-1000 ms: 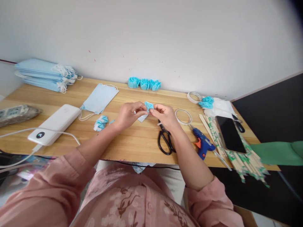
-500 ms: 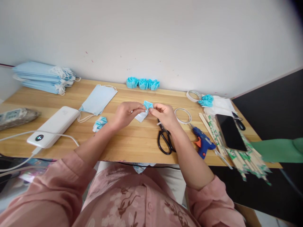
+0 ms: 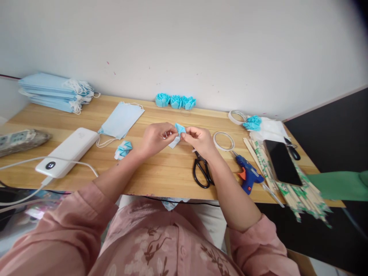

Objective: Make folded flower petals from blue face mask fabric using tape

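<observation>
A small folded blue piece of mask fabric (image 3: 179,129) is pinched between my left hand (image 3: 156,138) and my right hand (image 3: 199,140), just above the middle of the wooden table (image 3: 161,172). Its pale underside hangs down between my fingers. Black scissors (image 3: 202,171) lie on the table right below my right wrist. A small folded blue scrap (image 3: 123,149) rests to the left of my left hand.
Three blue folded rosettes (image 3: 175,101) sit by the wall. A loose mask (image 3: 120,120), a mask stack (image 3: 54,92) and a white power bank (image 3: 68,151) lie left. Tape rings (image 3: 223,140), a blue glue gun (image 3: 248,174), a phone (image 3: 281,161) on wrapped chopsticks lie right.
My fingers have shifted slightly on the blue piece, which stays between both hands. The view has wobbled a little; nothing on the table has moved.
</observation>
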The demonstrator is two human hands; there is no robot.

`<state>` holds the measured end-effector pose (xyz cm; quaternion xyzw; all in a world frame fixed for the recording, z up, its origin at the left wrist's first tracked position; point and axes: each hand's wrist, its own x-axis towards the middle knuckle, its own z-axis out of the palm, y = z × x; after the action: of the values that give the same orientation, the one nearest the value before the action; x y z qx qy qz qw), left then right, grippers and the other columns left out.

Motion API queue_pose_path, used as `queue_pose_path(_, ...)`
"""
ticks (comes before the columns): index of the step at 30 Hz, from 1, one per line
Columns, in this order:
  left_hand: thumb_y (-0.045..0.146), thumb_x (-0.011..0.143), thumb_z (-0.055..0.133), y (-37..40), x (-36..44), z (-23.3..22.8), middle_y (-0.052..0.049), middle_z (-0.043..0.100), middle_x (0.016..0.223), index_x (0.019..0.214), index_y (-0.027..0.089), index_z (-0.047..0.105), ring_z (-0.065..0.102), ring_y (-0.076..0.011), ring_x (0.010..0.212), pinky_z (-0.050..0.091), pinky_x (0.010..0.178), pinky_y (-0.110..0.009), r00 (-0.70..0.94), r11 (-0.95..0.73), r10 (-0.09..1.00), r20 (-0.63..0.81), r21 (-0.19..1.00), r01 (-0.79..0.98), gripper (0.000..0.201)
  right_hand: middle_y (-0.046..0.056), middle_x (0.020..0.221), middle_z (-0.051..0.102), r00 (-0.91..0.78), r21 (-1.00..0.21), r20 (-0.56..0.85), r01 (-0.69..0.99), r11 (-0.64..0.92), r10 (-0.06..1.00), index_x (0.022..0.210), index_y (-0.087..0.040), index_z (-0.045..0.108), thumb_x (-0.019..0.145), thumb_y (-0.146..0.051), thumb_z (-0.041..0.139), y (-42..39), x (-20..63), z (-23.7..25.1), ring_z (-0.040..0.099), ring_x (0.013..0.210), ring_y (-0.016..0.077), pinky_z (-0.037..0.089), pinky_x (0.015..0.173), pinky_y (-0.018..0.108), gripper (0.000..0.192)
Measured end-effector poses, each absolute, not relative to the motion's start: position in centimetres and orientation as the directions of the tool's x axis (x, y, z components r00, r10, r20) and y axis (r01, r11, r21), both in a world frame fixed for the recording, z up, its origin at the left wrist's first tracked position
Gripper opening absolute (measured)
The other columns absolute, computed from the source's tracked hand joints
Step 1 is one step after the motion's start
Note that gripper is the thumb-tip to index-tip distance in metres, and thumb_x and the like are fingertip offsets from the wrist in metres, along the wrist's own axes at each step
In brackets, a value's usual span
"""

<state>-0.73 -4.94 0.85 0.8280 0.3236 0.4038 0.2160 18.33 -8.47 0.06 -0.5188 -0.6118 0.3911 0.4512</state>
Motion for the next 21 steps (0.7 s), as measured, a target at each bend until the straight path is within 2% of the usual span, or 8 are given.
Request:
queue_pose_path(7,0.017,0.082,0.060,-4.97,-0.68,0.86,-0.001,0.067,0.067,0.073,0.016,0.064,0.057,-0.0110,0.060,0.041,0.059,-0.023,0.486,-0.719,0.690,0.537,0.590,0.367,0.010,-0.002,0.067,0.062,-0.050,-0.939,0.157,0.300,0.165,0.986,0.070,-0.019,0.066,0.078,-0.035,0.066,-8.60,18.14,0.19,0.051,0.061,0.0117,0.040,0.062,0.025,0.017)
queue_pose_path(14,0.021,0.088,0.058,-4.79,-0.83,0.69,-0.002,0.067,0.071,0.077,0.017,0.066,0.058,-0.0124,0.063,0.042,0.062,-0.025,0.552,-0.802,0.595,0.584,0.480,0.356,0.014,-0.001,0.068,0.063,-0.044,-0.948,0.142,0.282,0.149,0.989,0.073,-0.019,0.068,0.078,-0.037,0.066,-8.37,18.32,-0.08,0.053,0.063,0.0125,0.042,0.064,0.026,0.018)
queue_pose_path(21,0.019,0.085,0.059,-4.83,-0.67,0.60,-0.001,0.067,0.069,0.076,0.017,0.066,0.058,-0.0117,0.061,0.041,0.060,-0.024,0.522,-0.754,0.652,0.550,0.544,0.368,0.011,-0.001,0.068,0.064,-0.046,-0.948,0.137,0.285,0.145,0.989,0.072,-0.019,0.067,0.078,-0.035,0.066,-8.49,18.26,0.04,0.053,0.062,0.0121,0.041,0.063,0.026,0.017)
